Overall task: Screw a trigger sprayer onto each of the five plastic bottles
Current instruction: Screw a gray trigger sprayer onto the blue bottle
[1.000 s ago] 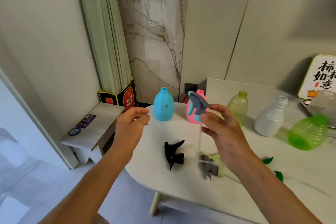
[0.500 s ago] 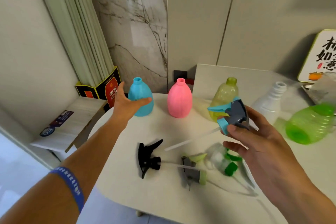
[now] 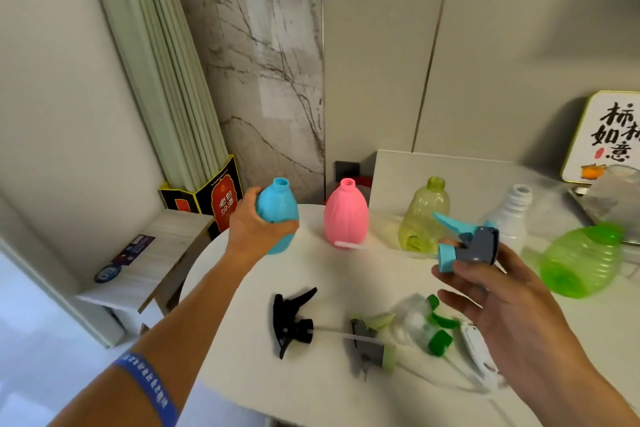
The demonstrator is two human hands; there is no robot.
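Left hand (image 3: pixel 257 231) with fingers curled round the blue pear-shaped plastic bottle (image 3: pixel 278 215) standing on our round white table (image 3: pixel 242 374), right hand (image 3: pixel 498 302) pinching the grey-and-blue trigger sprayer (image 3: pixel 467 246) aloft, we note lower fingers loosely open, pink ribbed plastic bottle (image 3: pixel 345 215) just beside.

Single head-worn wide-angle view, directed forward and down over a table (image 3: pixel 332 274).

The scene is seen from above the person's own forearms, which enter from the bottom edge; the left hand (image 3: pixel 258 229) lies farther from the lens, the right hand (image 3: pixel 498 302) nearer, at lower right. The near table edge is cut by the frame bottom. The far wall (image 3: pixel 485 45) and a marble panel (image 3: pixel 263 55) are faced, with straight lines bowed toward the margins. No second view is given.
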